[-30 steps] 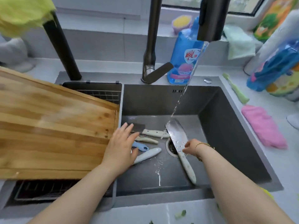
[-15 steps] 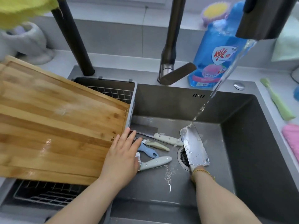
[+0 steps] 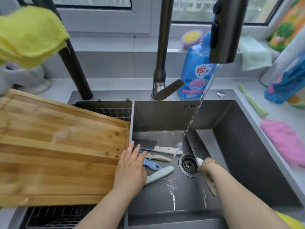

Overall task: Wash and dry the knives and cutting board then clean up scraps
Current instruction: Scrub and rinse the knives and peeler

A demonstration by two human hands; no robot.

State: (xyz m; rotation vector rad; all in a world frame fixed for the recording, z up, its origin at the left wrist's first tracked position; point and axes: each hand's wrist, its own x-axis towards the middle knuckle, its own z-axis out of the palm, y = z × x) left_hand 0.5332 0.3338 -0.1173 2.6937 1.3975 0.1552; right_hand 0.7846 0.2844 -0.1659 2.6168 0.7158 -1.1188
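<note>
A large wooden cutting board [image 3: 62, 151] lies tilted over the drain basket at the left of the sink. My left hand [image 3: 132, 167] rests flat with fingers apart at the board's right edge, above several pale-handled knives [image 3: 166, 150] and a blue-handled peeler [image 3: 151, 165] on the sink floor. My right hand [image 3: 205, 166] grips the pale handle of a cleaver [image 3: 197, 147], whose broad blade tilts up under the running water stream [image 3: 196, 111]. The hand is mostly hidden behind its wrist and gold bracelet.
The dark faucet head [image 3: 226, 30] pours from the upper right. A blue detergent bottle [image 3: 194, 75] stands behind the sink. A pink cloth [image 3: 283, 142] and a green brush [image 3: 252, 101] lie on the right counter. A yellow cloth [image 3: 28, 33] hangs upper left. The drain strainer [image 3: 188, 165] sits mid-sink.
My right hand has turned the cleaver so its blade angles up edge-on under the water. The view has moved closer and lifted. My left hand has stayed at the board's edge.
</note>
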